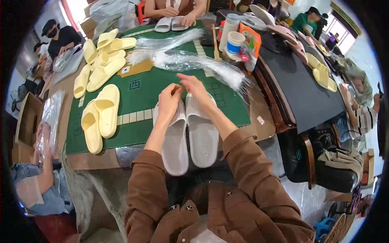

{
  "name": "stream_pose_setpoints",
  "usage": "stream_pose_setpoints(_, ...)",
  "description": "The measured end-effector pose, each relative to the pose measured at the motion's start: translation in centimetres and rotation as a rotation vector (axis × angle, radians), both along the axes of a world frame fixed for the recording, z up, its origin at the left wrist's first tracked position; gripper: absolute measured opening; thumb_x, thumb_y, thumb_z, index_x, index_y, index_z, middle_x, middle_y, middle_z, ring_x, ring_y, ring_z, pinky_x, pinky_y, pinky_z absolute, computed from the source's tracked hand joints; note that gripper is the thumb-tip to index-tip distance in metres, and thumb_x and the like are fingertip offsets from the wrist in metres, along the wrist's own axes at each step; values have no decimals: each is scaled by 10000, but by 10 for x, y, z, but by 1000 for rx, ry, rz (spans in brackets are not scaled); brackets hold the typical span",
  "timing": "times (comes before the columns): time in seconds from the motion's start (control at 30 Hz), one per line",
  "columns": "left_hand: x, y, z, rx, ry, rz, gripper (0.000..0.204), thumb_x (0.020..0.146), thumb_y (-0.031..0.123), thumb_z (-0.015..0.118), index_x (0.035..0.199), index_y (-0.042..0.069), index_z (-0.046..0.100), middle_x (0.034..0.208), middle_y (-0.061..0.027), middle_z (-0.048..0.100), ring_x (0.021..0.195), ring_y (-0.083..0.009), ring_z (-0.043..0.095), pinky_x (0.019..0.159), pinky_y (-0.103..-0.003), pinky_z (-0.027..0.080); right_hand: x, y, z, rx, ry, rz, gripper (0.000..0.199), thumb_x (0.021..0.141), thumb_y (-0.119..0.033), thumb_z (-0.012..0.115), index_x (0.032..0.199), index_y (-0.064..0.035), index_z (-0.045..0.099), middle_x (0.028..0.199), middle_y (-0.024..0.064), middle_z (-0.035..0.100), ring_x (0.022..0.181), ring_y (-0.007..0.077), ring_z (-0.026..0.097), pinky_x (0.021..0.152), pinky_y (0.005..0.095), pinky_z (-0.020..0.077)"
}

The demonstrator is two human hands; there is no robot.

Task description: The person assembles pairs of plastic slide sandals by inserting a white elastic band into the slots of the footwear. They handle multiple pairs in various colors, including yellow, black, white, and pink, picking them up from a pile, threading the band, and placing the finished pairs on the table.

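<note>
A pair of grey slippers lies side by side at the table's near edge, the left slipper (175, 148) and the right slipper (204, 141) with their heels toward me. Over the left slipper's strap is my left hand (169, 100), its fingertips pinched together; anything between them is too small to make out. My right hand (196, 90) reaches across the right slipper's strap, its fingers stretched toward the left hand and apart from one another. Beyond both hands, bundles of thin clear plastic strands (174, 60) lie spread on the green mat (137, 103).
Pale yellow slippers (107, 107) lie on the mat to the left, with several more (106, 71) behind. A white tub (234, 42) and an orange packet (252, 42) stand at the back right. A dark table (300, 95) adjoins on the right. Other people work around.
</note>
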State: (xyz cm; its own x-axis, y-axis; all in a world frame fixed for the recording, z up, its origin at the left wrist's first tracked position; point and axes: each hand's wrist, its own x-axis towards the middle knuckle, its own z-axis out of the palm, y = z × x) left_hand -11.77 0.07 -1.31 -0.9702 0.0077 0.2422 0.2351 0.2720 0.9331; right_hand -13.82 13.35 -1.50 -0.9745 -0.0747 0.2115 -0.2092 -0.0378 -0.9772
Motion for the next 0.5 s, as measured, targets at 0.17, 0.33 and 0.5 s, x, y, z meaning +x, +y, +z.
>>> stream_pose_setpoints(0.17,3,6,3,92,-21,27,156,910,119,570,925,-16,647,763,-60,662,672,-104,593,630,-267,468,-19,17,-14,-190,-148,129,446,894,-83,515,1332,-4,518,1129,81,593,846,92,562,779,228,460)
stream_pose_setpoints(0.33,3,2,-8,110,39,60,163,917,127,566,914,-16,645,740,-55,646,652,-98,574,615,-263,459,-3,15,4,-104,-132,112,356,898,-73,540,1241,13,579,995,63,654,852,102,615,731,227,485)
stream_pose_setpoints(0.5,3,4,-11,58,67,66,184,922,146,563,910,-21,642,705,-55,616,621,-108,532,587,-279,433,0,15,2,18,-83,73,232,903,-108,575,1089,-2,665,928,44,681,836,108,622,741,240,492)
